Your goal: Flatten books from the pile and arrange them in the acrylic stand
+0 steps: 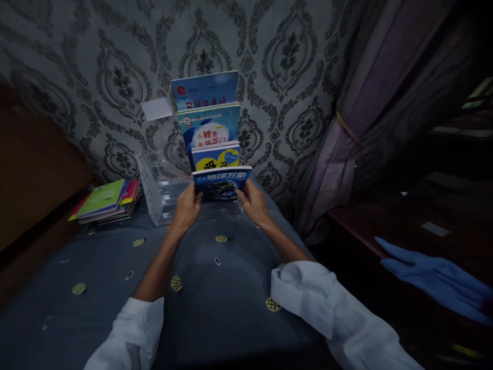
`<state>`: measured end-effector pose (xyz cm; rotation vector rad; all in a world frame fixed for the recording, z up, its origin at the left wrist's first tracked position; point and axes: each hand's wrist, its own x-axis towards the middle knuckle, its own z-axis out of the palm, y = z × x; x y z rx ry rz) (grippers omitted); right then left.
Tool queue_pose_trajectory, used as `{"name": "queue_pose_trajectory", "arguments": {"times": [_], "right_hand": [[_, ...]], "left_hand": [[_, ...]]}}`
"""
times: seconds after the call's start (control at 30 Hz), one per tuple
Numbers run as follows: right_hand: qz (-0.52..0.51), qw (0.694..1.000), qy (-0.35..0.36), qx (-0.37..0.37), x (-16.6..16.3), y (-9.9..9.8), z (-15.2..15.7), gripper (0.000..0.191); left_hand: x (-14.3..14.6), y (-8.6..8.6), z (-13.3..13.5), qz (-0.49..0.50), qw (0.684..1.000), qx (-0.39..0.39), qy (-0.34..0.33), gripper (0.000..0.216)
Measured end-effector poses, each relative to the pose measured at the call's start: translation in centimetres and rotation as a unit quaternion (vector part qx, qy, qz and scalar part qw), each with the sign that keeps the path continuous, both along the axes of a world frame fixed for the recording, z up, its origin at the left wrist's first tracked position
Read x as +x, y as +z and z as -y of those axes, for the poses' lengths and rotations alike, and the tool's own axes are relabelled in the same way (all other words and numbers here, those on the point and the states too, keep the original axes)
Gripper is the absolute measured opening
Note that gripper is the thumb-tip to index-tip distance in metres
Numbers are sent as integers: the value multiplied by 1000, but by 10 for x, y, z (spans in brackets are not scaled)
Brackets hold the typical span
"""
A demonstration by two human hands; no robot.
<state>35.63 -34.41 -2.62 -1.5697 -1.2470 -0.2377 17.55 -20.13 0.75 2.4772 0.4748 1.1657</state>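
Between my two hands is a dark blue book point(221, 185) with white Chinese lettering, at the front of a clear tiered rack point(179, 205). My left hand point(188, 206) is closed on its left edge, thumb in front. On the right edge, my right hand point(252, 203) grips it the same way. Behind it stand, in rising steps, a yellow and blue book point(215, 159), a teal book with a white oval point(208, 126) and a taller blue book point(206, 91). The book's lower edge is dark, so I cannot tell whether it rests on the rack.
Left of the rack lies a stack of colourful books point(103, 200), a green one on top. A white card point(156, 109) shows near the patterned wall. On the right are a tied purple curtain point(331, 159) and a blue glove point(435, 275) on a dark surface.
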Motion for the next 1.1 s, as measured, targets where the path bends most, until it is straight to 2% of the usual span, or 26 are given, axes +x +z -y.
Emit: {"name": "queue_pose_trajectory", "arguments": {"times": [0.17,0.3,0.37,0.47,0.7,1.1], "right_hand": [[1,999,-41,-13,10,-10,-5,22],[20,996,-82,-4,19,-22,-8,22],[15,996,-82,6,24,-27,-10,25],[-4,996,-81,24,29,-34,-12,29],[6,994,-109,9,30,-36,-20,35],[33,989,-142,12,25,-39,-24,43]], "left_hand": [[10,-15,-2,-2,1000,-1,4,13],[17,-26,1,-66,992,15,104,6],[18,-28,2,-124,981,4,152,10],[19,-25,5,-196,963,-15,185,16],[25,-19,15,-277,935,-15,220,23],[31,-19,21,-290,928,-22,232,27]]}}
